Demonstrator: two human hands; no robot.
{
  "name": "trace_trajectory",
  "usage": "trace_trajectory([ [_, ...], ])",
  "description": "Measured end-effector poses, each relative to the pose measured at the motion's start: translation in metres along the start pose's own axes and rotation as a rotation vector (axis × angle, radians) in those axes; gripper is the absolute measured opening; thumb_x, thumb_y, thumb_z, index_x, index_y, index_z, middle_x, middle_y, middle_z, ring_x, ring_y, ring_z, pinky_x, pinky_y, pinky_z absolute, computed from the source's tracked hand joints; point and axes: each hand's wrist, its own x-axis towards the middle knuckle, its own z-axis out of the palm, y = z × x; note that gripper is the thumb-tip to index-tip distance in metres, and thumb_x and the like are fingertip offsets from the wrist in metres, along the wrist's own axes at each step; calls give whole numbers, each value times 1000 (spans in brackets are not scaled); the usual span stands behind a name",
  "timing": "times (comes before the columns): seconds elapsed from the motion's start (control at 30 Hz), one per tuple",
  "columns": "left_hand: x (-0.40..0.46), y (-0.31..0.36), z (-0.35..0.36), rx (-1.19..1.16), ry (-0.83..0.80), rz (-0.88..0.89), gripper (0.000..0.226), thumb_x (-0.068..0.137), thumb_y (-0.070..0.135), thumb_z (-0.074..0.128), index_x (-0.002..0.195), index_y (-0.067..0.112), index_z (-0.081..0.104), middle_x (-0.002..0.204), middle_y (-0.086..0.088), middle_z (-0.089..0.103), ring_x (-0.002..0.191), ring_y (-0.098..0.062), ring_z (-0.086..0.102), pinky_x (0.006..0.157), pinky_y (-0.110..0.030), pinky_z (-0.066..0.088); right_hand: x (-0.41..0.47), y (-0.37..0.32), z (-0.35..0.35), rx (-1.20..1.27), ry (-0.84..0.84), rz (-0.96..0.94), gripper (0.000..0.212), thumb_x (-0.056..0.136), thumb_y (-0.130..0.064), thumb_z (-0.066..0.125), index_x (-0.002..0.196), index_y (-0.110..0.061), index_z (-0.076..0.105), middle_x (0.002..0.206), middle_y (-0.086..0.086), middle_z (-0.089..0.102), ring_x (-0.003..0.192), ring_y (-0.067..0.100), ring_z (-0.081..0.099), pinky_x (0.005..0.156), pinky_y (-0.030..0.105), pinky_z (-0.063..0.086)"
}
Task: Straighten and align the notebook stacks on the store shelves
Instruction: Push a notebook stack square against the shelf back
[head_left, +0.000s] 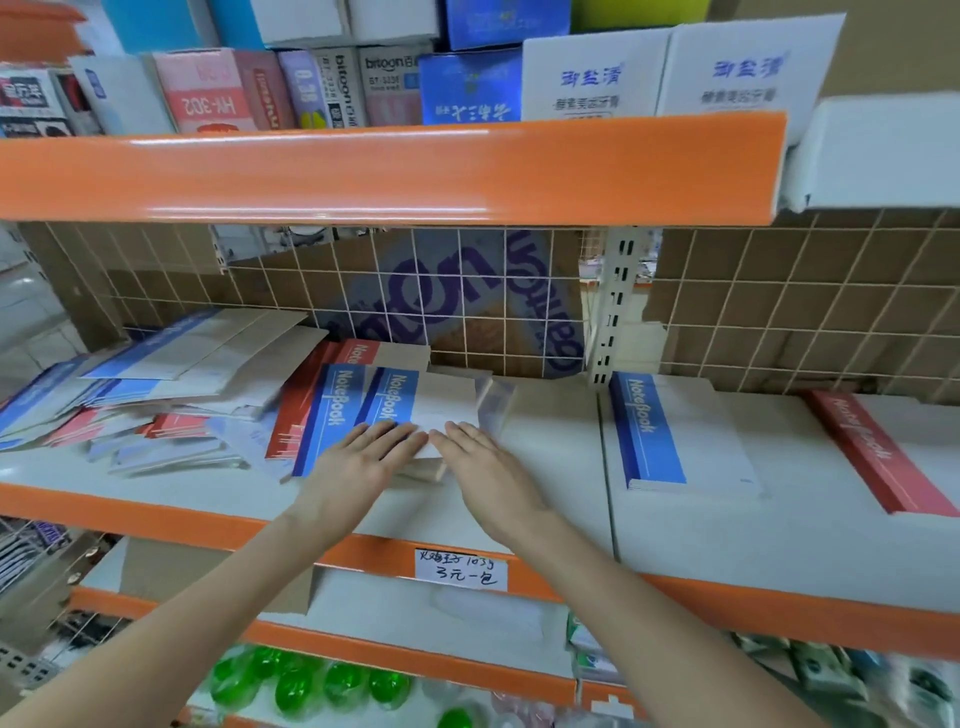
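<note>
Both hands lie flat with straight fingers on a small notebook stack (410, 415) in the middle of the shelf (545, 467). The left hand (363, 457) rests on its blue side and the right hand (483, 467) touches its near right corner. A messy pile of notebooks (156, 395) sits to the left. Two neat stacks, blue (675, 431) and red (883, 452), lie to the right.

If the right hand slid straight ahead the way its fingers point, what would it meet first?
The right hand lies flat, fingers pointing up-left toward the shelf's back. It would likely run first over the white cover of the blue-banded notebook at its fingertips, then toward the wire grid behind; depth is uncertain.
</note>
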Motion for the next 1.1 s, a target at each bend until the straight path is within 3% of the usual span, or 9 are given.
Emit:
trace_trajectory([
  [0.3,80,92,5,-189,213,147,61,49,-15,82,106,2,70,106,-14,70,93,-34,68,75,-50,54,-77,74,-43,-42,247,212,72,84,16,42,148,-13,28,154,5,28,144,17,19,116,24,11],
  [0.4,102,134,9,-243,259,218,42,72,-11,52,108,1,69,108,-15,69,95,-35,68,76,-50,55,-109,104,-54,-129,276,279,67,89,11,38,149,-16,24,156,2,23,145,15,14,114,19,0],
  [0.47,115,159,12,-276,268,247,48,73,-4,35,105,2,70,105,-14,70,92,-33,69,72,-47,57,-130,124,-59,-159,277,324,67,91,9,36,150,-18,20,157,1,19,146,14,10,110,15,-10],
  [0.57,127,192,21,-307,288,279,45,73,1,38,101,5,73,101,-10,72,89,-27,70,70,-40,59,-156,147,-60,-175,245,399,65,93,7,33,151,-19,19,158,2,18,146,14,9,109,16,-11],
  [0.7,135,216,38,-287,218,312,34,67,1,58,96,9,75,97,-5,73,85,-23,71,67,-32,58,-172,176,-54,-189,142,490,48,102,-18,35,149,-18,26,155,5,27,144,15,20,116,24,5],
  [0.83,134,219,55,-312,-31,255,60,50,5,90,107,9,72,110,-8,70,95,-25,69,74,-37,57,-171,196,-49,-163,35,543,53,99,-39,39,147,-20,31,156,5,23,143,14,20,113,24,7],
  [0.93,134,215,66,-383,-169,165,49,94,36,52,140,19,44,147,-5,40,134,-21,41,112,-34,28,-168,205,-47,-113,33,556,55,97,-42,42,148,-24,29,158,3,19,144,12,16,112,24,3],
  [1.0,136,206,73,-334,-236,75,50,100,44,29,147,28,27,156,2,21,143,-15,20,116,-28,8,-167,209,-48,-81,34,577,57,97,-46,41,148,-25,28,158,4,17,145,13,13,113,24,4],
  [1.1,136,199,76,-345,-269,-21,50,99,47,29,147,33,26,156,1,19,142,-16,20,114,-26,10,-164,214,-49,-58,30,598,57,97,-47,40,148,-25,28,158,6,18,145,13,11,113,25,4],
])
